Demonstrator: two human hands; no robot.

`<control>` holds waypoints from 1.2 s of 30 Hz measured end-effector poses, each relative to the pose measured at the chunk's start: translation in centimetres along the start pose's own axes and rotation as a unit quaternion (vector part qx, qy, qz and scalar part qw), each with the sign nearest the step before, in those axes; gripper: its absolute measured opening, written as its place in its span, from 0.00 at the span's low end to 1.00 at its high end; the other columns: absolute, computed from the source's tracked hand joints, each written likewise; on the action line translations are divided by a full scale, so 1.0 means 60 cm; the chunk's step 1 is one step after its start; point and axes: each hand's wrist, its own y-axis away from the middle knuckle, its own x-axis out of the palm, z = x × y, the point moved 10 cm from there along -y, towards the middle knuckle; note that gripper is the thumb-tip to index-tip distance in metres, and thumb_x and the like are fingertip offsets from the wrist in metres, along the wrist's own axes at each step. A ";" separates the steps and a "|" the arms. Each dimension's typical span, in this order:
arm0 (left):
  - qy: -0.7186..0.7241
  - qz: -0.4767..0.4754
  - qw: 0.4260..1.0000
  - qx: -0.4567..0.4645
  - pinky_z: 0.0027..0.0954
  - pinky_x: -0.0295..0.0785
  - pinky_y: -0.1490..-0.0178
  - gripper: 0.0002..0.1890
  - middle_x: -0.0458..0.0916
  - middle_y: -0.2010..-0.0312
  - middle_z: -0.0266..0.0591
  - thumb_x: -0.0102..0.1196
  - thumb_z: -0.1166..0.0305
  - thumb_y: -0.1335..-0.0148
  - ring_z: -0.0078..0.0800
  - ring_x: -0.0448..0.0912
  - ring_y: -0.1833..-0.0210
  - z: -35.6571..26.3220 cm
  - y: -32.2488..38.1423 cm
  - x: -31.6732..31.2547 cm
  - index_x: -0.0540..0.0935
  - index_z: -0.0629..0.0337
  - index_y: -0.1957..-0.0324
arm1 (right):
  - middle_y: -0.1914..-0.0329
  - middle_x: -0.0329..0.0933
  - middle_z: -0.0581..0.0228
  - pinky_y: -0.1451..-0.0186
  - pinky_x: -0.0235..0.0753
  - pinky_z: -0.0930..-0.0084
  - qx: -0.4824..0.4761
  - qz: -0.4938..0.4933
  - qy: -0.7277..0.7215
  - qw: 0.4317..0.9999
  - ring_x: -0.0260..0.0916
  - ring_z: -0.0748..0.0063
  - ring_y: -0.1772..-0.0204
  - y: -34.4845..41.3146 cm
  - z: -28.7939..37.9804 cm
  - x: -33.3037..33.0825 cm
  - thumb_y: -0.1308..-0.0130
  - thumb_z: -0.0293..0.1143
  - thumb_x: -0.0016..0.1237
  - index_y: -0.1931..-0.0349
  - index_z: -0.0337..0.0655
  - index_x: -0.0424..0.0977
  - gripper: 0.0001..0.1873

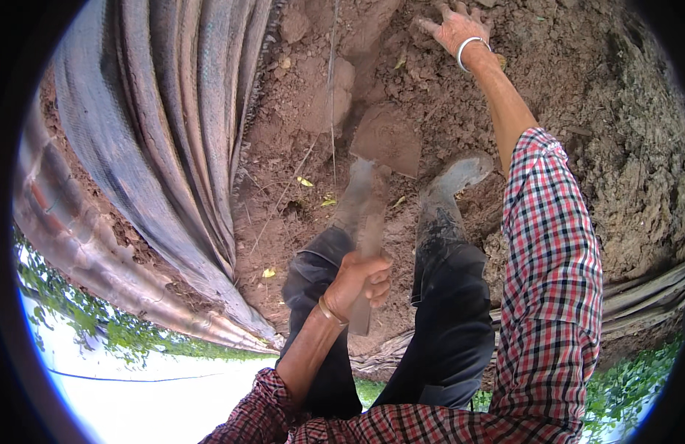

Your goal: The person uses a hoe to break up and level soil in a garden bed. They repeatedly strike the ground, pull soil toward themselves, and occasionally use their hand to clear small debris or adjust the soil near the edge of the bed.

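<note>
My left hand (360, 280), at the lower middle, is closed around the short wooden handle of a hoe (374, 227). The handle looks blurred. The hoe's broad, soil-coated blade (387, 139) lies over the brown earth, just beyond my feet. At the top right, my right hand (459, 30) reaches out with its fingers spread, palm down, at the rough soil (520, 50); whether it presses on the soil, I cannot tell. Each wrist has a metal bangle. My muddy boots (470, 169) stand either side of the handle.
A folded woven sheet (148, 111) runs down the left, with a translucent plastic sheet (98, 238) outside it. Large earth clods (325, 100) lie left of the blade. A rough earth bank (631, 155) rises on the right. Thin strings hang near the clods, and more folded sheeting (642, 302) lies behind me.
</note>
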 end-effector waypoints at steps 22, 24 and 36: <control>-0.082 -0.020 0.996 -0.007 0.24 0.61 0.87 0.09 0.62 0.83 0.27 0.52 0.73 0.37 0.16 0.63 0.87 -0.046 0.023 -0.006 0.70 0.58 0.74 | 0.37 0.74 0.56 0.35 0.69 0.58 0.091 0.209 -0.275 0.934 0.69 0.51 0.35 0.218 0.089 0.177 0.45 0.61 0.56 0.45 0.47 0.79 0.34; -0.111 -0.023 0.993 0.025 0.23 0.62 0.88 0.10 0.61 0.83 0.28 0.51 0.75 0.38 0.15 0.62 0.88 -0.049 0.037 -0.007 0.69 0.59 0.75 | 0.35 0.72 0.57 0.33 0.69 0.61 0.180 0.202 -0.275 0.923 0.69 0.56 0.34 0.250 0.061 0.175 0.44 0.62 0.54 0.44 0.49 0.79 0.34; -0.311 -0.061 0.948 0.041 0.29 0.63 0.87 0.02 0.65 0.84 0.36 0.49 0.80 0.42 0.24 0.65 0.89 0.065 0.255 0.137 0.71 0.66 0.69 | 0.29 0.62 0.41 0.28 0.62 0.55 0.308 -0.015 -0.471 0.826 0.60 0.41 0.28 0.418 -0.154 -0.176 0.48 0.52 0.61 0.45 0.48 0.78 0.31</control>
